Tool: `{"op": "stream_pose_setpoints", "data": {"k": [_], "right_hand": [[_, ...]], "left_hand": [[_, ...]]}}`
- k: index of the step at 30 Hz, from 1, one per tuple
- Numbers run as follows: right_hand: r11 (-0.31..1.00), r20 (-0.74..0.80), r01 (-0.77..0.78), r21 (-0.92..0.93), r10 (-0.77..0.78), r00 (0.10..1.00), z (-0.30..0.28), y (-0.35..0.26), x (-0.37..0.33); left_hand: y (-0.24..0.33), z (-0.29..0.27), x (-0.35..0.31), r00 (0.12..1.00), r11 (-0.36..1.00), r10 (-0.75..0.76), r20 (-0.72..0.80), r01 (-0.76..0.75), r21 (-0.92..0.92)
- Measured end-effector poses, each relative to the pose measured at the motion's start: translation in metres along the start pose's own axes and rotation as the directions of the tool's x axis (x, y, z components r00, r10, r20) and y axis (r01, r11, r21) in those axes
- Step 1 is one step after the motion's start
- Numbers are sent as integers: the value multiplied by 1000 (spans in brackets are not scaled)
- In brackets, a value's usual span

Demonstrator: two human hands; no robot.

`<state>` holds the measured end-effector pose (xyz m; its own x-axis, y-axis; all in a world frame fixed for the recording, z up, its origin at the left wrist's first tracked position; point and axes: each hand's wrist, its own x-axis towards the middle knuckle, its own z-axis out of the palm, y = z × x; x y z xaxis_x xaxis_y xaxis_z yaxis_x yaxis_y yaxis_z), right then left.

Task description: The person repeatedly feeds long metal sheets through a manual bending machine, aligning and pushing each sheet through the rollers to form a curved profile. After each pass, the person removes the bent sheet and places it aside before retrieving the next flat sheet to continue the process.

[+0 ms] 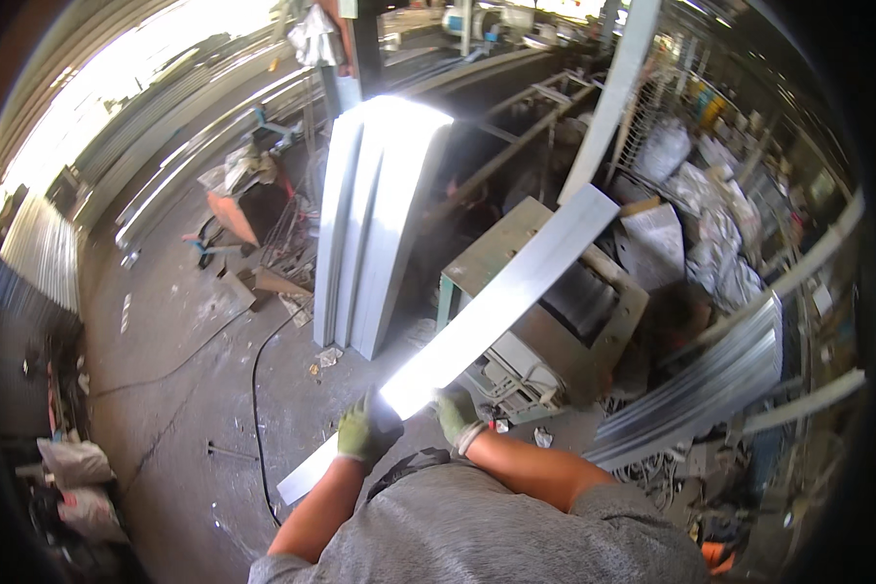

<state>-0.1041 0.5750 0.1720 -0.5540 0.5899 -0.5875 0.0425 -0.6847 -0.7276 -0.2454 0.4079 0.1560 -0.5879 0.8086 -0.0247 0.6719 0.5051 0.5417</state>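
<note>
Nearest, the left hand (367,428) in a green glove grips the near part of a long shiny metal strip (496,307). Just right, the gloved right hand (456,417) clasps its other edge. The strip slants far-right over a grey machine (545,331).

gloved hands (368,428): 2 | metal strip (496,307): 1 | machine (555,341): 1 | sacks (73,459): 2

Head camera looks steeply down, close above the workshop floor (165,341).
</note>
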Motion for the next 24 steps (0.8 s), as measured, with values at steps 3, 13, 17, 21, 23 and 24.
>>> {"op": "stream_pose_setpoints", "data": {"k": [3,13,17,21,23,24], "right_hand": [[982,7,101,-160,-101,995,-18,-34,-1],[893,121,321,-315,-298,947,-35,-125,6],[903,107,310,-296,-291,951,-16,-122,48],[926,117,177,-334,-146,982,-11,-133,93],[947,159,154,-281,-113,981,-1,-133,108],[934,117,129,-333,-95,989,1,-134,111]], "left_hand": [[15,12,24,996,999,-3,84,-1,49],[34,7,69,996,1000,2,84,-2,-9],[74,3,134,991,992,105,85,-99,-80],[54,11,193,996,988,70,48,-63,-143],[28,14,222,998,988,57,-4,-57,-142],[16,15,235,999,988,46,-19,-48,-148]]}}
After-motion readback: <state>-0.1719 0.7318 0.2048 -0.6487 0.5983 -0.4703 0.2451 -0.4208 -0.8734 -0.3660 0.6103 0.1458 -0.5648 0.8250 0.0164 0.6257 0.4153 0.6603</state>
